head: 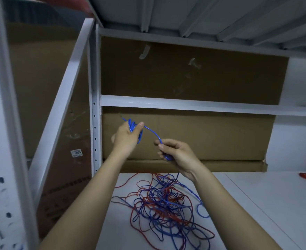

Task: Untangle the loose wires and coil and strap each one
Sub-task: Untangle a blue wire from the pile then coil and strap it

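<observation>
A tangle of blue and red wires [164, 204] lies on the white shelf surface [247, 204] below my arms. My left hand [127, 137] is raised and grips a small coil of blue wire [133, 126], thumb over the top. From that coil a blue strand [153, 131] runs down to my right hand [174, 151], which pinches it between thumb and fingers. The same blue wire drops from my right hand into the tangle.
White metal rack posts [94, 105] and a crossbar [202, 105] frame the bay. Brown cardboard sheets [202, 138] line the back and left side. A small red object [304, 175] lies at the far right of the shelf.
</observation>
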A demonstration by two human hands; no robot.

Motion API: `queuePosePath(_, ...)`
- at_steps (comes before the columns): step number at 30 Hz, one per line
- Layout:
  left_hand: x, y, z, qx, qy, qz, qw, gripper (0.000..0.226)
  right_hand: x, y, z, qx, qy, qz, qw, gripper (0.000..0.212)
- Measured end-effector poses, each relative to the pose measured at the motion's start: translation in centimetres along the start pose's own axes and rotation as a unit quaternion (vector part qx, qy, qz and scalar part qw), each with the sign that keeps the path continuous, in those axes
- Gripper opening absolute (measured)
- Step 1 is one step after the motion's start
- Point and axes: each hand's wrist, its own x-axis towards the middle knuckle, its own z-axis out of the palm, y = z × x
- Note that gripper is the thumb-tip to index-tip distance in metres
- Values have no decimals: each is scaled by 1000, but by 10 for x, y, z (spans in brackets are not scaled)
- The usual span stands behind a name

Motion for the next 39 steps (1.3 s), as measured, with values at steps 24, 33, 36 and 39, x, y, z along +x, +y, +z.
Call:
queuePosePath(24,-17,36,24,-33,63,69,995,37,17,-28,-39,66,128,175,974,8)
queuePosePath(33,4,59,1,-92,98,32,990,42,27,-93,-30,-45,180,-85,979,16)
queuePosePath(36,10,63,-3,-82,84,39,992,44,32,-112,-30,-120,204,-161,958,20)
queuePosePath(39,9,58,-3,-141,54,26,988,44,39,-121,-30,-303,240,-276,880,21)
